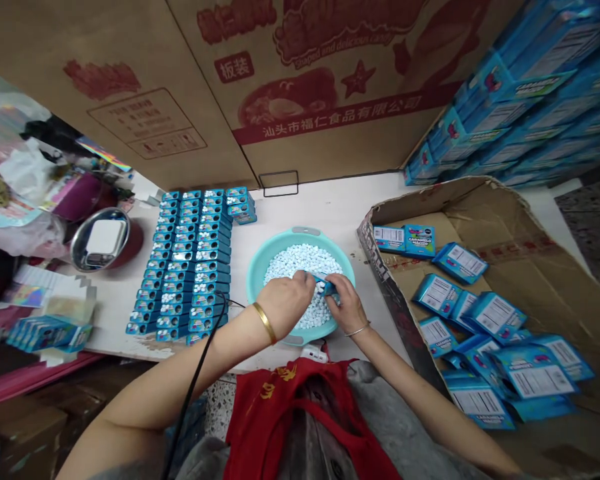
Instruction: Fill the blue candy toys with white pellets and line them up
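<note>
A turquoise basin (254, 267) stands in front of me, full of small white candies (304, 257). Over it my right hand (349, 303) is closed around a small blue candy box (328, 288), with some white pieces showing at its near side. Beside it, my left hand (291, 299) is closed, fingertips against a pale edge by the box. Whether that edge is a flap or a separate tool I cannot tell, since the fingers hide it.
Left of the basin stand rows of blue boxes (180, 267) with round holes. At right a cardboard tray (395, 287) holds loose blue boxes (495, 313). Large cartons (220, 147) and stacked blue boxes (500, 100) line the back. A metal bowl (80, 250) sits left; a black cable (200, 373) crosses my left arm.
</note>
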A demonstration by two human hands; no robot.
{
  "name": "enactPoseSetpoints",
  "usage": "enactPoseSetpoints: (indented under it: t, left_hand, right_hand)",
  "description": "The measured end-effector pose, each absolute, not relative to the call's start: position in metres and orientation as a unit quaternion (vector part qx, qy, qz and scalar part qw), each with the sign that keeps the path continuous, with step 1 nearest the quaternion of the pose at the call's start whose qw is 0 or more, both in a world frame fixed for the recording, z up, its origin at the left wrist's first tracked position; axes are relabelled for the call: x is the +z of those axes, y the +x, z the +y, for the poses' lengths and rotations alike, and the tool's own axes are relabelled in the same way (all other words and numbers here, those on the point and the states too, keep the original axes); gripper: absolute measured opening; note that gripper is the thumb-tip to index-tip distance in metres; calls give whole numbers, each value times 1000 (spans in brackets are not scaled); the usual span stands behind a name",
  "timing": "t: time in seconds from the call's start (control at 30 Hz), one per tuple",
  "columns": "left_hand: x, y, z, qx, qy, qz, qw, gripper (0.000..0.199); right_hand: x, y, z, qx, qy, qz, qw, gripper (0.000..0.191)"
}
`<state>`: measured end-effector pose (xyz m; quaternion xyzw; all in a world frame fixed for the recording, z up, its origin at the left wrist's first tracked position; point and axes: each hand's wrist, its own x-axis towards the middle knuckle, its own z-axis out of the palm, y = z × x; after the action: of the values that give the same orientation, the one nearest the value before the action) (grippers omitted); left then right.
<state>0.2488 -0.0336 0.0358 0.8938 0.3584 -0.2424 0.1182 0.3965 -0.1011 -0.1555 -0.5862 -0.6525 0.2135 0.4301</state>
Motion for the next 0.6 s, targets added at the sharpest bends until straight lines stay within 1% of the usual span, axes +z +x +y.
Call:
enactPoseSetpoints:
  t: [0.1, 0.2, 0.3, 0.47, 0.53, 0.6]
  left_hand:
    - [36, 242, -33, -237, 897, 351, 127, 25]
    - [11, 218, -19, -180, 895, 384, 139, 24]
    - [-43, 192, 0, -126, 880, 438, 133, 27]
    - [-144, 184, 10, -152, 845, 494, 142, 34]
    - [-169, 195, 1, -128, 856, 470, 173, 34]
    - [-184, 206, -10, -107, 869, 435, 210, 33]
  right_hand:
    - [-158, 399, -101, 213, -590, -646, 436, 42]
    - [-160, 405, -99, 209, -597, -638, 439, 42]
    - [-159, 412, -96, 201, -604, -627, 449, 40]
    - [-153, 420, -91, 195, -624, -602, 458, 36]
    - [-150, 422, -89, 197, -631, -593, 460, 33]
    - [-149, 424, -88, 198, -638, -584, 461, 30]
